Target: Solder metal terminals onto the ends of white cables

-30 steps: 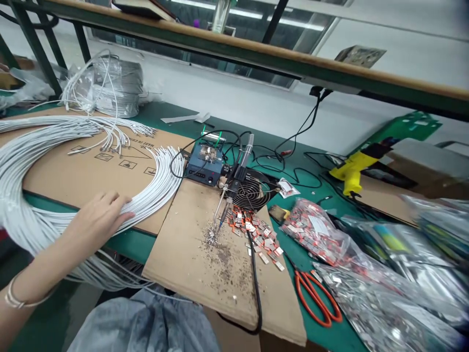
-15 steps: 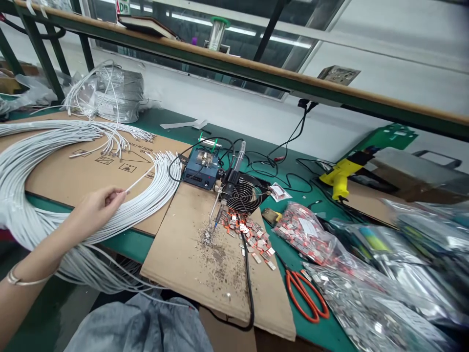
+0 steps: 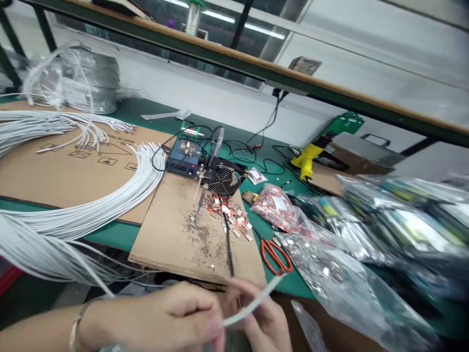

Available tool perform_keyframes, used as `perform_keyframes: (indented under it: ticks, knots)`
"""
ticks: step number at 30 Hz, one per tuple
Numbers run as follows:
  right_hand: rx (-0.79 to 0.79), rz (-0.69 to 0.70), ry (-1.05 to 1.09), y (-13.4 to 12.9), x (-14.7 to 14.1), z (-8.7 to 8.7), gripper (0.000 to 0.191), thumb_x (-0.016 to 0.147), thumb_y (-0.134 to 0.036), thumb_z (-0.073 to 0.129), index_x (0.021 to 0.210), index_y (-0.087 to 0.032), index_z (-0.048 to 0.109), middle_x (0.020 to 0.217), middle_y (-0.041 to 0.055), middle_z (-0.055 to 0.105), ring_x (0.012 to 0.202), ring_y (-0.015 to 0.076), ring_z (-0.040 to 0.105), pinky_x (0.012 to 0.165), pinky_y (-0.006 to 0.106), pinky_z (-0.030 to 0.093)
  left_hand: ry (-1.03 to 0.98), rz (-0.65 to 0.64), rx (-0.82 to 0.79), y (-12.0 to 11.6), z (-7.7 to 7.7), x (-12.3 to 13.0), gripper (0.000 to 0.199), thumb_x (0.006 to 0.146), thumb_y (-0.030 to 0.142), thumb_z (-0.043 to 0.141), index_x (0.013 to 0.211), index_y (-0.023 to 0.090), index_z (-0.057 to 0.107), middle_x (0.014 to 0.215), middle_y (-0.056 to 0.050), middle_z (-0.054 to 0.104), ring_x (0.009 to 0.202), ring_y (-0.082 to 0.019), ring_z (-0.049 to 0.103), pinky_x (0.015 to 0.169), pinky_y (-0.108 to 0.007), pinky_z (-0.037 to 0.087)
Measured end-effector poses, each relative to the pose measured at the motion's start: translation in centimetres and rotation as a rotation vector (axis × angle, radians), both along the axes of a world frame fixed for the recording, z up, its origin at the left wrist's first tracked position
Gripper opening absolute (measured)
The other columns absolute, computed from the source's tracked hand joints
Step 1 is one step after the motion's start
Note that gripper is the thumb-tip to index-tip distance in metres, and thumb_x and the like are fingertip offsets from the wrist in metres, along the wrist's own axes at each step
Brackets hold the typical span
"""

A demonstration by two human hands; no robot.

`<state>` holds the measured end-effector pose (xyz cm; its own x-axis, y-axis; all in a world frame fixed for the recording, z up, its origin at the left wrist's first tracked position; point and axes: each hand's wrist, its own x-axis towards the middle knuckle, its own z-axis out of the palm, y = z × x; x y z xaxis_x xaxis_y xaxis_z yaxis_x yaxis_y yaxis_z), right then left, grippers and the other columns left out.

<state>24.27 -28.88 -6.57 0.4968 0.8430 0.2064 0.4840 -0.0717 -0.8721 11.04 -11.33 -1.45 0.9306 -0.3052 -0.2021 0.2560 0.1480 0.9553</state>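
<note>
My left hand point(image 3: 176, 315), with a bracelet at the wrist, is low in the middle, its fingers closed on a white cable point(image 3: 269, 289). From those fingers a short length curves up to the right and its free end overlaps the view of the orange-handled scissors point(image 3: 274, 256). Close beside it, my right hand point(image 3: 266, 318) has its fingers bent around the same length; motion blurs them a little. A large bundle of white cables point(image 3: 120, 208) lies on the left, its cut ends gathered near a blue soldering station point(image 3: 184, 159).
Cardboard point(image 3: 172, 234) carries solder crumbs, a soldering iron point(image 3: 201, 200), a round fan guard point(image 3: 223, 180) and loose small connectors point(image 3: 234, 215). To the right are bagged connectors point(image 3: 273, 205), a bag of metal parts point(image 3: 330, 269) and a yellow heat gun point(image 3: 306, 159). A shelf point(image 3: 220, 49) crosses above.
My left hand has moved from the cable bundle down and right, drawing one cable out in front of me. My right hand has come into view at that cable. The view has shifted right.
</note>
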Motion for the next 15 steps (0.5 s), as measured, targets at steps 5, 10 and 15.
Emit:
perform_keyframes:
  ticks: [5,10,15]
  knots:
    - [0.298,-0.037,0.293,3.4,-1.5,0.0,0.014,0.088,-0.030,0.060,0.087,-0.022,0.071,0.064,0.0031,0.066,0.059,0.0112,0.059,0.053,0.017,0.045,0.259,0.070,0.236,0.0,-5.5,-3.7,0.045,0.092,0.055,0.031,0.094,0.018,0.057,0.065,0.005,0.033,0.060,-0.009,0.030,0.053,-0.019,0.025]
    - [0.285,0.049,0.717,4.5,-2.3,-1.1,0.035,0.074,-0.033,0.074,0.107,-0.022,0.064,0.076,0.0057,0.069,0.049,0.0083,0.054,0.045,0.016,0.044,0.275,0.118,0.349,0.1,-6.7,-5.5,0.044,0.092,0.056,0.030,0.099,0.021,0.056,0.072,0.003,0.043,0.068,-0.011,0.038,0.064,-0.019,0.032]
    - [0.298,0.102,0.902,4.0,-1.9,-1.6,0.034,0.070,-0.026,0.078,0.101,-0.023,0.067,0.073,0.0040,0.069,0.045,0.0065,0.054,0.044,0.015,0.043,0.268,0.103,0.434,-0.1,-7.3,-6.1,0.048,0.091,0.060,0.028,0.101,0.023,0.057,0.076,0.000,0.047,0.070,-0.013,0.040,0.066,-0.020,0.034]
